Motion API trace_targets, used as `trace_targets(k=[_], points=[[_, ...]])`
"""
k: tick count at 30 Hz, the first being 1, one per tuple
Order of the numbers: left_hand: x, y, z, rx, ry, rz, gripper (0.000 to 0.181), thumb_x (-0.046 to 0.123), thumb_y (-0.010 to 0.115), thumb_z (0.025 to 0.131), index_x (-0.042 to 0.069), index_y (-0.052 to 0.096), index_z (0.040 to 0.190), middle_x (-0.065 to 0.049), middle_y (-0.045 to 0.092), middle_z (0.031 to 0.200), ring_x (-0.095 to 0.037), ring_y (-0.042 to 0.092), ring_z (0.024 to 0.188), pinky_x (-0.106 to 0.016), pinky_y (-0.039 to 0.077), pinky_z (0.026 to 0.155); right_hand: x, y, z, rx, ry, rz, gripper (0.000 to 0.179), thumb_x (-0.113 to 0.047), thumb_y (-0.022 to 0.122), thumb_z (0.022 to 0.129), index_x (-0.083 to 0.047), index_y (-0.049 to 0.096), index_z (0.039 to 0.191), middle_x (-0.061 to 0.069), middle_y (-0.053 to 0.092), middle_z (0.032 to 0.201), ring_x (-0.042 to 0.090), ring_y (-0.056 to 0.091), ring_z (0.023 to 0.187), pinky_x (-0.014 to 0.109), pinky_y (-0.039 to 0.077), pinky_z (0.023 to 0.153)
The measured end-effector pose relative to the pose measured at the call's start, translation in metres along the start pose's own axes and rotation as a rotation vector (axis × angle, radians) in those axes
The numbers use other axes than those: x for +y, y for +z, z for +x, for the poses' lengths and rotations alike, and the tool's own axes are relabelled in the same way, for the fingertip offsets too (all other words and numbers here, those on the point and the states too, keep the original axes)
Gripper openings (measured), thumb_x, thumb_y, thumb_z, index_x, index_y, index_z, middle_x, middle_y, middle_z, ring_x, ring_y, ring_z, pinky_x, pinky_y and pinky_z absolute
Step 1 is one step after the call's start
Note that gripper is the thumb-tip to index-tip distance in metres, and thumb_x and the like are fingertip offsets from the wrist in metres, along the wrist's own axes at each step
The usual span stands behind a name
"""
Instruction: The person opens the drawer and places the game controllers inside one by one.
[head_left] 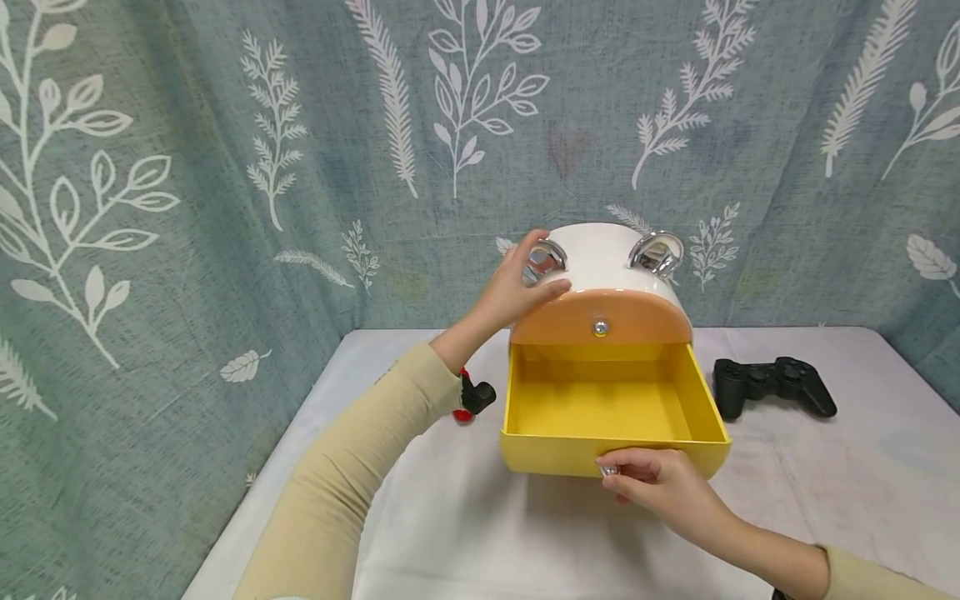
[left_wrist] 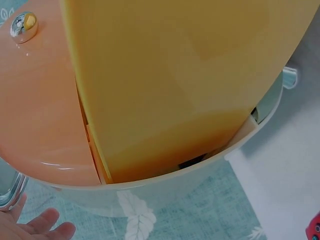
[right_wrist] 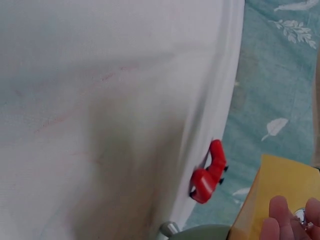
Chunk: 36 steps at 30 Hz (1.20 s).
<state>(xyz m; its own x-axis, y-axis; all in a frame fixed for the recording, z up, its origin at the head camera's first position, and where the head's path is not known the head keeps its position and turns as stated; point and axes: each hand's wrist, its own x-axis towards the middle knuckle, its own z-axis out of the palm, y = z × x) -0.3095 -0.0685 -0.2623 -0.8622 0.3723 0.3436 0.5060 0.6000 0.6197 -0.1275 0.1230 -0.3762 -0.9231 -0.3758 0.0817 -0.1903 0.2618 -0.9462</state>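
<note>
Head view: a white-covered table (head_left: 431, 525) was enclosed by a leaf-patterned curtain (head_left: 315, 200). Near the table's far edge was set a white-and-orange box (head_left: 596, 258) with a yellow drawer (head_left: 555, 457) extended; the drawer's knob (head_left: 609, 471) was pinched by the right hand (head_left: 663, 482), and the left hand (head_left: 519, 279) was spread against a chrome ring (head_left: 557, 254). A red-and-black object (head_left: 480, 397) was partly hidden by the left sleeve (head_left: 360, 467). Left wrist view: the left hand was cut off. Right wrist view: the knob was partly covered by fingers (right_wrist: 278, 207).
</note>
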Motion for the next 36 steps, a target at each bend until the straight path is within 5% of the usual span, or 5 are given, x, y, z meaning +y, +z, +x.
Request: trace_targets(k=[24, 31, 36], points=[[0.001, 0.000, 0.001, 0.007, 0.024, -0.005, 0.073, 0.049, 0.059, 0.068, 0.029, 0.023, 0.128, -0.001, 0.037, 0.112, -0.012, 0.044, 0.087, -0.037, 0.039, 0.075, 0.001, -0.001, -0.007, -0.046, -0.001, 0.042, 0.032, -0.024, 0.058, 0.077, -0.002, 0.058, 0.101, 0.011, 0.059, 0.089, 0.015, 0.059, 0.069, 0.025, 0.048, 0.062], [0.001, 0.000, 0.001, 0.003, 0.015, -0.012, 0.074, 0.050, 0.059, 0.067, 0.030, 0.023, 0.128, -0.001, 0.036, 0.113, -0.013, 0.044, 0.088, -0.037, 0.039, 0.075, -0.010, -0.015, -0.012, -0.112, -0.013, -0.012, 0.040, -0.027, 0.057, 0.077, -0.006, 0.053, 0.111, 0.010, 0.059, 0.095, 0.015, 0.058, 0.066, 0.026, 0.047, 0.059], [0.000, 0.001, 0.000, 0.006, 0.018, -0.013, 0.073, 0.050, 0.059, 0.067, 0.030, 0.023, 0.128, -0.001, 0.036, 0.113, -0.012, 0.044, 0.088, -0.037, 0.039, 0.075, -0.028, -0.035, -0.017, -0.138, -0.005, 0.046, 0.043, -0.021, 0.056, 0.079, -0.001, 0.046, 0.117, 0.015, 0.059, 0.094, 0.020, 0.059, 0.065, 0.030, 0.048, 0.060]])
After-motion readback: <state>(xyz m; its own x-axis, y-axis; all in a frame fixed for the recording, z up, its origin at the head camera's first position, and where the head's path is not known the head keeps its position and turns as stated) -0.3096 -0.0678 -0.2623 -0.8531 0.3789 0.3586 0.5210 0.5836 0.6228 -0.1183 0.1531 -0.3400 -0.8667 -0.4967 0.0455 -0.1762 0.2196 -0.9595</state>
